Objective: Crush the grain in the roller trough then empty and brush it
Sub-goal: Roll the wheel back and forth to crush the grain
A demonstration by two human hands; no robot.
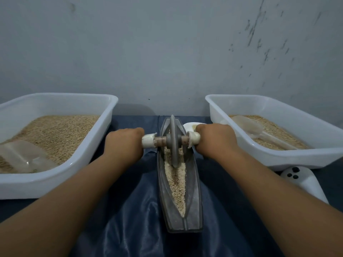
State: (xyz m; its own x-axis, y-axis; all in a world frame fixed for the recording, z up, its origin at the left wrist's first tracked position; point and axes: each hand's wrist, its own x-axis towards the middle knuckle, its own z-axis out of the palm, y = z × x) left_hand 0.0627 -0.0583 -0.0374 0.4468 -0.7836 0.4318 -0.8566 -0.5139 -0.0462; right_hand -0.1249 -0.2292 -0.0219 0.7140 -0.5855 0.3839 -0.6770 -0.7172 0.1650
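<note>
Two white plastic tubs flank the work area on a blue cloth [133, 210]. The left tub [55, 180] holds a broad bed of grain with a clear scoop [24, 156] lying in its near corner; the right tub [278, 156] holds a thinner layer and a second clear scoop [248, 128]. Their placement on either side suggests one serves as supply and the other as receiver, though which is which cannot be told. A white controller-like device [304, 180] lies just in front of the right tub.

Between the tubs stands the grey roller trough [193, 210], set lengthwise away from the person so the wheel can travel along it. The grain [176, 182] lies in the trough's central groove, running from the near tip up under the wheel, and looks partly broken. A white dish [189, 126] sits beside the trough's far end, partly hidden.

The grey wheel [173, 141] stands upright in the groove toward the far half, its rim sunk in the grain. Its axle crosses the trough with white-wrapped handles at each end.

The left hand [124, 143] grips the left handle [148, 141] and the right hand [215, 140] grips the right handle [194, 139], fingers curled around the wraps, knuckles up; this even two-sided hold would keep the wheel vertical. The grain lies below and between the fists, touching neither. Crushing appears under way; emptying and brushing remain.
</note>
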